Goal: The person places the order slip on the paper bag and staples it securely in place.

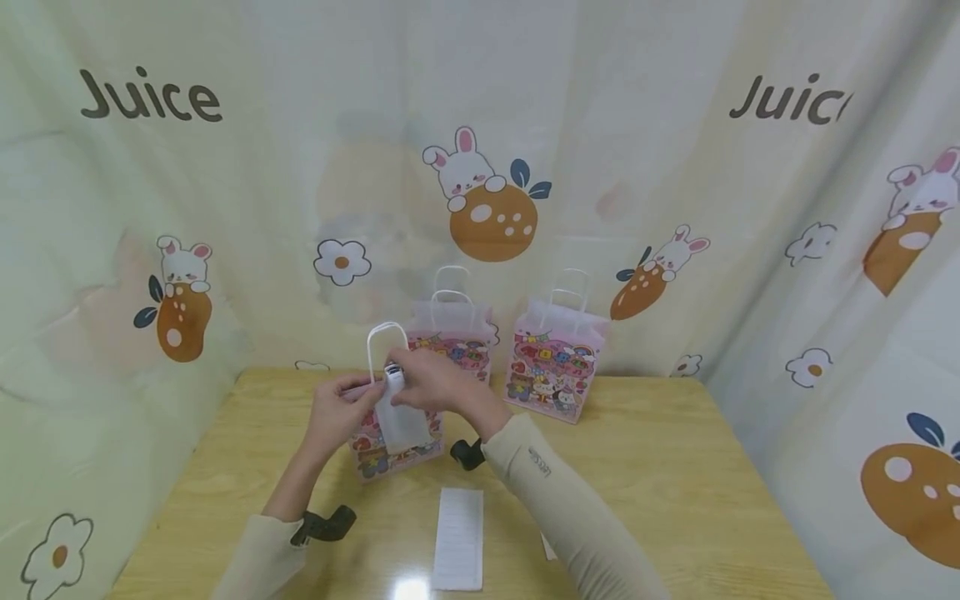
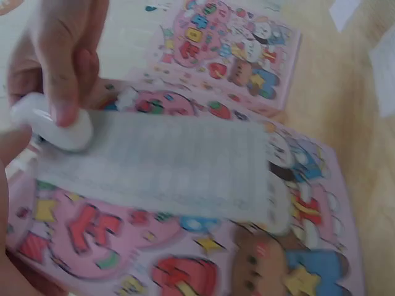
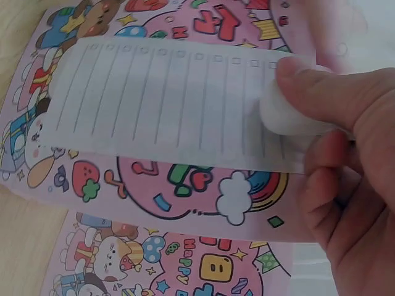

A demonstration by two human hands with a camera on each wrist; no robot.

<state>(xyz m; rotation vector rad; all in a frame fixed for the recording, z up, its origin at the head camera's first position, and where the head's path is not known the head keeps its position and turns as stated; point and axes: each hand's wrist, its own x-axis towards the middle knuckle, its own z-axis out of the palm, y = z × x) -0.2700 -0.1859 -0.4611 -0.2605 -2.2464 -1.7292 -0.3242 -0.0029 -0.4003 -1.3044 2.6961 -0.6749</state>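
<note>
A pink cartoon-printed paper bag [image 1: 369, 458] with white twisted handles leans tilted above the table. Against its front lies a white lined slip [image 3: 154, 105] with a row of small checkboxes. My left hand [image 1: 337, 414] grips the bag's top edge from the left side. With thumb and fingers my right hand [image 1: 435, 381] pinches a small white rounded stapler [image 2: 55, 123], which sits over the end of the slip at the bag's top edge. Whether the stapler's jaws are pressed together is hidden by the fingers.
Two similar pink bags stand at the back, one [image 1: 468, 354] partly behind my right hand, another [image 1: 555, 367] farther right. A white lined slip [image 1: 458, 542] lies near the table's front. The corner of another paper [image 1: 549, 547] shows beside my right sleeve. A printed curtain [image 1: 600, 167] hangs behind.
</note>
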